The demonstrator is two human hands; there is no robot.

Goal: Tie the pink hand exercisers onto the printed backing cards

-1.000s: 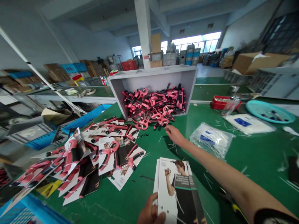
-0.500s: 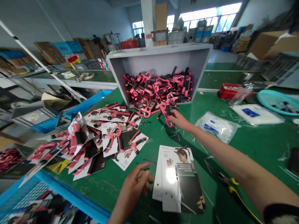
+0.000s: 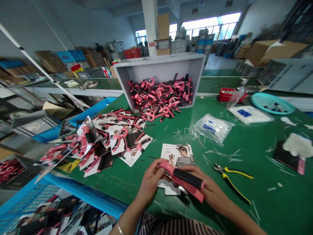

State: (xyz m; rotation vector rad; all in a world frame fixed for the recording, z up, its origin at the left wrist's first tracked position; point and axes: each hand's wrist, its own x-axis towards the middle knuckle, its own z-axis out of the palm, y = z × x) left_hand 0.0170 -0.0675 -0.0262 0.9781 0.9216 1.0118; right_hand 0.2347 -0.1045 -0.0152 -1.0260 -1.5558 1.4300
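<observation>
A pink and black hand grip strengthener (image 3: 187, 179) is held between my two hands, above printed backing cards (image 3: 176, 150) on the green table. My left hand (image 3: 152, 179) pinches its curved pink end. My right hand (image 3: 207, 184) wraps round the handles from the right, its fingers partly hidden behind them. To the left lies a pile of grip strengtheners fastened to cards (image 3: 122, 138). Beyond my hands a grey crate (image 3: 158, 67), tipped on its side, holds many loose hand grips (image 3: 162, 94), some spilling onto the table.
Yellow-handled cutting pliers (image 3: 231, 176) lie at right among scattered white cable ties (image 3: 215, 150). Clear plastic bags (image 3: 212, 127), a red box (image 3: 231, 94), a turquoise tray (image 3: 274, 101) and a white glove (image 3: 297, 145) are farther right. A blue basket (image 3: 80, 192) of carded goods stands below left.
My right hand has brought one hand grip from the crate's mouth back over the cards. My left hand, empty before, has closed on its curved end. The view has shifted, showing the pliers fully.
</observation>
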